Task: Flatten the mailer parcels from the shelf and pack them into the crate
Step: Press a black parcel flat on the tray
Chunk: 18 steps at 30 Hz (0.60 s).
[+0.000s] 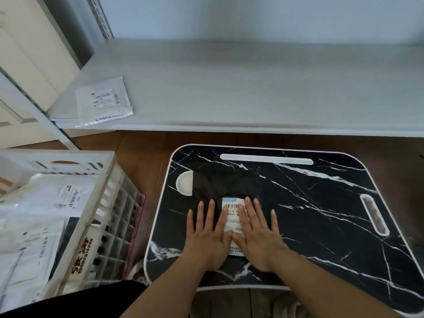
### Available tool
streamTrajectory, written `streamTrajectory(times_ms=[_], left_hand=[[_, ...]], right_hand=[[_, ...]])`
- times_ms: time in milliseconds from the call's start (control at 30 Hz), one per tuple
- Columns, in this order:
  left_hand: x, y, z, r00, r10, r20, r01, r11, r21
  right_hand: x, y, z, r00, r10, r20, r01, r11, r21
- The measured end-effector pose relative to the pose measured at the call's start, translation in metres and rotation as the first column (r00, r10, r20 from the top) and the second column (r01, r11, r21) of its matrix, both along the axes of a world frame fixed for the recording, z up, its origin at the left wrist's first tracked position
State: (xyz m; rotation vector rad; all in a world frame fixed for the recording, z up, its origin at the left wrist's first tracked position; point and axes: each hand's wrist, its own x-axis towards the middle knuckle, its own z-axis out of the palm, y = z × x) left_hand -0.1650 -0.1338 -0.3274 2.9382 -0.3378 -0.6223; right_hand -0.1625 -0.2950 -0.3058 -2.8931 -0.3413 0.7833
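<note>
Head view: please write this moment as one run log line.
step: flattening | left hand + right hand: pressing black mailer | table | white mailer on shelf | crate: partly filled

You are holding your left hand [207, 235] and right hand [258, 236] flat, palms down, fingers spread, thumbs touching, forearms extending forward.

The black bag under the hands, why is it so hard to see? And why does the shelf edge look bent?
Head view: the black mailer lies on a black marbled tray, dark against dark; only its white label stands out. The wide-angle lens bows the shelf edge.
</note>
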Motion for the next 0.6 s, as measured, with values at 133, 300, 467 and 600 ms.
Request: streamTrajectory(times_ms=[133, 300, 467, 600], left_hand=[[0.007, 0.001, 0.018, 0.997, -0.009, -0.078, 0.012, 0.999, 0.034], [0.007, 0.0, 0.048, 0.878, 0.475, 0.057, -0.452, 0.863, -0.227], [0.004, 0.011, 0.051, 0.368, 0.706, -0.605, -0.888, 0.075, -0.454], [-0.001, 0.022, 0.078, 0.386, 0.475, -0.791, -0.909, 0.05, -0.413]], right_hand=[[-0.004, -0.001, 0.003, 0.993, -0.083, 0.081, 0.073, 0.99, 0.121], [-0.016, -0.002, 0.02, 0.709, -0.698, 0.097, 0.605, 0.674, 0.423], [-0.01, -0.012, 0.053, 0.4, -0.708, -0.582, 0.872, 0.098, 0.48], [-0.011, -0.011, 0.072, 0.479, -0.588, -0.652, 0.847, 0.113, 0.52]])
